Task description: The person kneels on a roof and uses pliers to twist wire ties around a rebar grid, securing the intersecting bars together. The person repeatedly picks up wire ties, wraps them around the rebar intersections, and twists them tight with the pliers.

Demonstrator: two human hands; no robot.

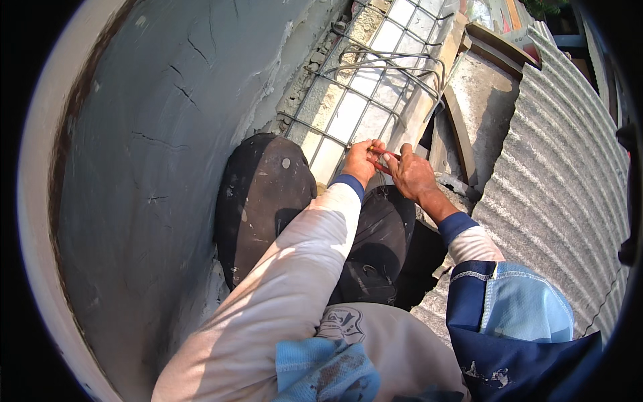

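Observation:
Ahead of my knees, my right hand [414,173] grips red-handled pliers [384,152], whose head is hidden by my fingers. My left hand [360,160] closes around the ends of the red handles, close beside the right. Thin tie wire [383,177] hangs just below the pliers. Both hands are over the near end of a steel rebar mesh [346,88], which runs away from me along a narrow strip. Several bent rebar stirrups [389,63] lie loose across the bars farther up.
A grey plastered wall [145,151] with cracks rises on my left. A wooden board [432,80] edges the mesh on its right. Beyond it are wooden pieces [459,135], a dark gap and corrugated roofing sheets [557,176]. Broken masonry [314,60] lines the wall's foot.

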